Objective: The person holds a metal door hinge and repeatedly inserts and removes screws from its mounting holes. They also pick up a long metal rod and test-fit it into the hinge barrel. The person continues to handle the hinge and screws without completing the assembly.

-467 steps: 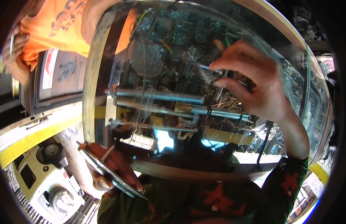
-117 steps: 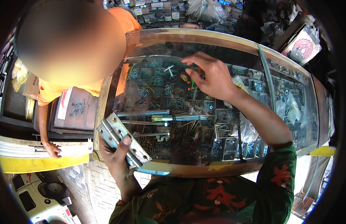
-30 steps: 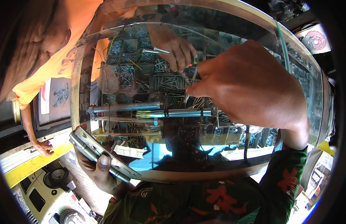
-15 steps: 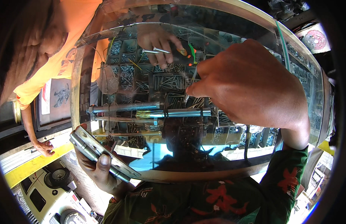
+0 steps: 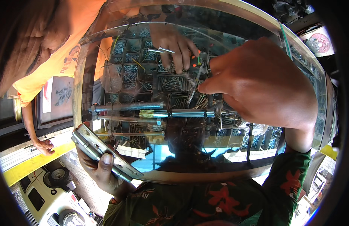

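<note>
The person wears a dark green shirt [image 5: 193, 194], close to black in the shaded folds. Large red flowers with ragged petals are printed over it; the biggest flower [image 5: 223, 199] sits on the front and has small pale specks within it. A smaller orange-red motif [image 5: 159, 216] lies toward the left side, near some fine pale markings. The right sleeve [image 5: 293, 180] carries another red blossom and ends around the elbow in a plain dark edge. The left sleeve [image 5: 116, 211] shows an orange-red patch near its opening. The left hand [image 5: 101, 169] and right hand [image 5: 261, 83] are bare, and the left thumbnail [image 5: 107, 158] looks broad and rounded.
</note>
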